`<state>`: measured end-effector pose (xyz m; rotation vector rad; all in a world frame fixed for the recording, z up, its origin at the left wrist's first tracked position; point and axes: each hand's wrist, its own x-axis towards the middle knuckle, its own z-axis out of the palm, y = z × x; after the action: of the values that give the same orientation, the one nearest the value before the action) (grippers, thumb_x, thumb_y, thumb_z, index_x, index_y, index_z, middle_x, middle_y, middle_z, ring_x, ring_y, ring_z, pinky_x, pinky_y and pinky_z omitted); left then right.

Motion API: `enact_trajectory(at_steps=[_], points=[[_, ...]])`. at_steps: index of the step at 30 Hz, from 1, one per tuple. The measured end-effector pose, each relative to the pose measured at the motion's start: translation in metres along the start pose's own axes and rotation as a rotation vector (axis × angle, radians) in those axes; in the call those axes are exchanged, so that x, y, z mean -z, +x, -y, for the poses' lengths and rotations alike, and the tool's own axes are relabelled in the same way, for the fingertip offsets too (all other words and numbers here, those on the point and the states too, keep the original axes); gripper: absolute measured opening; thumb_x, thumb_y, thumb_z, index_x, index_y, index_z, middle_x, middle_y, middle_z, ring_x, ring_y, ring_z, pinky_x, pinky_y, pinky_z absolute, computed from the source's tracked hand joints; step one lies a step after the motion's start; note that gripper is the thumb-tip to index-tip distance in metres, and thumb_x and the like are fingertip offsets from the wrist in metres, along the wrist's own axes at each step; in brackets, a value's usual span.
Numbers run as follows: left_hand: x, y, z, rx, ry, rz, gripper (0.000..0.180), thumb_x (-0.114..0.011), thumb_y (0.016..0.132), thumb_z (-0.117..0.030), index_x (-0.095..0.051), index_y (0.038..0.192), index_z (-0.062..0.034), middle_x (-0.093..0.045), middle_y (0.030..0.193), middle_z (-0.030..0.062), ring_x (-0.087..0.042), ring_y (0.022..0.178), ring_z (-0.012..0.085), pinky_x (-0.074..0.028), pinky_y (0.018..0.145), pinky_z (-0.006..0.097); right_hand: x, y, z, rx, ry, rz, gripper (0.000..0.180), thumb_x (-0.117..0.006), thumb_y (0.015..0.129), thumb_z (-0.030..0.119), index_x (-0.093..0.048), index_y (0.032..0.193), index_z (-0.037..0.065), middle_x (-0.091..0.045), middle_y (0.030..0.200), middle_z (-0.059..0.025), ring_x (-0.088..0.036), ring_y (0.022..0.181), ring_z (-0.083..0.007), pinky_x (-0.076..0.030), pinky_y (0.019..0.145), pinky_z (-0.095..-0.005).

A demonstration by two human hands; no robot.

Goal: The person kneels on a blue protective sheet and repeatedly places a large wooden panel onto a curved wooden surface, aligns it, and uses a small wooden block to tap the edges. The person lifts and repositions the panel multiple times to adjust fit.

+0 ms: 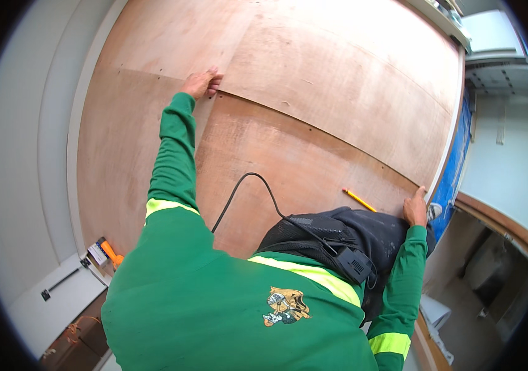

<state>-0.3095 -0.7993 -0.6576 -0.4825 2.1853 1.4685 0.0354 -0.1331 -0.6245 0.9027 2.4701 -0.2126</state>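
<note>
A large plywood sheet (338,86) lies over other reddish-brown plywood (264,139), its near edge running diagonally. At that edge's left corner, my left hand (203,83) is closed with its fingers curled on the sheet. My right hand (416,208) grips the edge's right end, beside my knee. Its thumb or a finger reaches up onto the corner, and the other fingers are bent and partly hidden. A yellow pencil (359,200) rests on the lower plywood near my dark trousers.
A black cable (253,175) loops up from a black box (353,264) at my waist. An orange-handled tool (112,253) and a small box (97,254) are at the left. White walling (20,136) bounds that side. Blue covering (452,176) lies past the plywood's right edge.
</note>
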Motion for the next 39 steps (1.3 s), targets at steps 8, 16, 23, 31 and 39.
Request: enact_trajectory(at_steps=[8, 16, 23, 31, 39], points=[[-0.005, -0.010, -0.005, -0.150, 0.165, 0.024, 0.065, -0.054, 0.108, -0.064, -0.078, 0.110, -0.0038, -0.073, 0.094, 0.0016, -0.065, 0.085, 0.0143, -0.056, 0.083, 0.031, 0.005, 0.017, 0.016, 0.147, -0.064, -0.146, 0.070, -0.057, 0.094, 0.022, -0.045, 0.148, -0.019, -0.064, 0.129, -0.0432, -0.062, 0.126, -0.0544, -0.049, 0.111, -0.0539], [-0.030, -0.030, -0.009, -0.402, 0.705, -0.318, 0.070, -0.070, 0.095, -0.064, -0.063, 0.146, -0.0172, -0.061, 0.145, 0.0119, -0.053, 0.135, 0.0363, -0.043, 0.114, 0.049, -0.024, -0.037, 0.056, 0.004, 0.281, -0.126, 0.080, -0.062, 0.096, 0.025, -0.033, 0.160, -0.013, -0.072, 0.114, -0.0334, -0.070, 0.108, -0.0465, -0.053, 0.100, -0.0503], [-0.039, -0.033, 0.009, -0.422, 1.001, -0.254, 0.109, -0.085, 0.077, -0.069, -0.042, 0.166, -0.0216, -0.033, 0.171, 0.0106, -0.030, 0.157, 0.0368, -0.027, 0.130, 0.051, -0.006, -0.070, 0.087, 0.099, 0.435, -0.284, 0.073, -0.068, 0.102, 0.023, -0.036, 0.159, -0.011, -0.072, 0.106, -0.0248, -0.070, 0.098, -0.0398, -0.053, 0.092, -0.0497], [-0.049, -0.019, -0.026, -0.281, 1.040, -0.118, 0.118, -0.092, 0.073, -0.061, -0.034, 0.170, -0.0244, -0.028, 0.168, 0.0177, -0.030, 0.151, 0.0442, -0.030, 0.129, 0.051, 0.007, -0.079, 0.190, 0.373, 0.523, -0.222, 0.075, -0.068, 0.103, 0.023, -0.035, 0.160, -0.012, -0.070, 0.102, -0.0212, -0.070, 0.095, -0.0349, -0.055, 0.091, -0.0443], [-0.036, 0.027, -0.024, -0.130, 0.612, 0.087, 0.073, -0.075, 0.096, -0.054, -0.060, 0.154, -0.0104, -0.067, 0.129, 0.0213, -0.062, 0.124, 0.0331, -0.045, 0.117, 0.041, -0.040, -0.078, 0.089, 0.074, 0.945, -0.067, 0.077, -0.068, 0.103, 0.025, -0.033, 0.162, -0.010, -0.069, 0.100, -0.0116, -0.069, 0.084, -0.0194, -0.058, 0.075, -0.0345]])
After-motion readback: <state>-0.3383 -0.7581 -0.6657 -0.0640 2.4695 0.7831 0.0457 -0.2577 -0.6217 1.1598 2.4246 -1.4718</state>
